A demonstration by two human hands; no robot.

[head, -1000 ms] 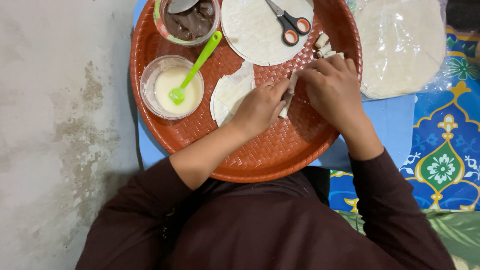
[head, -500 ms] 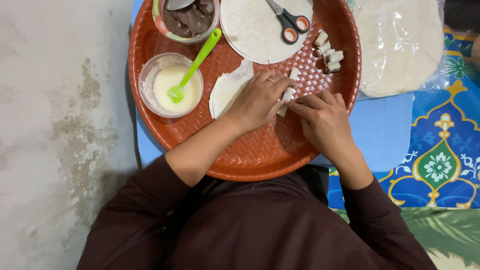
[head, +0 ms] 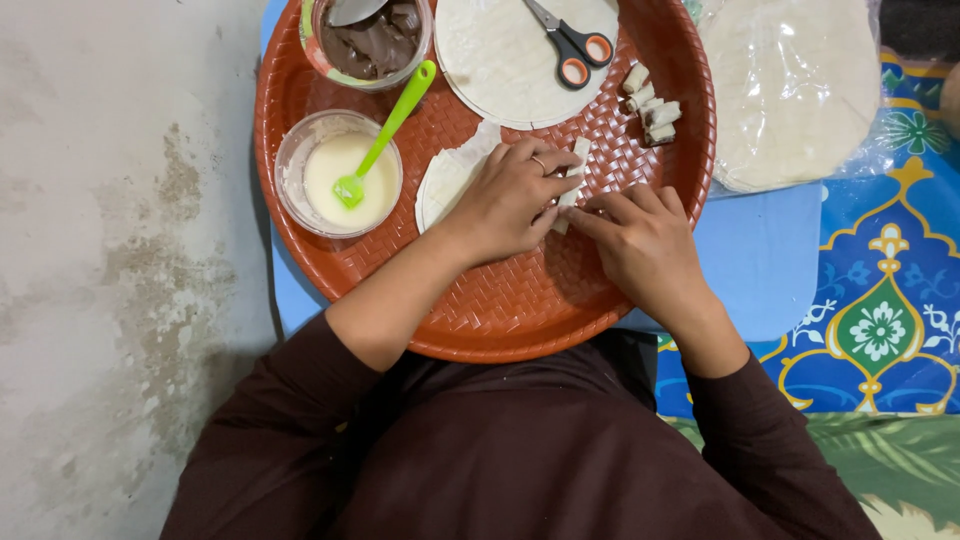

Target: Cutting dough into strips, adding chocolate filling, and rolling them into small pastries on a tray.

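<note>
Since the earlier frame both hands have been drawn lower on the woven red tray [head: 300, 90], away from the finished rolls [head: 650, 105]. The small white roll [head: 572, 178] is pinched between the fingers of the left hand [head: 505, 200] and right hand [head: 645, 245], near the tray's middle. A wrapper piece [head: 450, 175] lies under the left hand; the pale paste bowl [head: 340, 175] sits toward the tray's left rim.

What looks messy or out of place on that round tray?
Little stands out. The scissors lie right on the round wrapper sheet, and the cream bowl has smeared walls. Both hands, left hand and right hand, pinch a small white roll.
</note>
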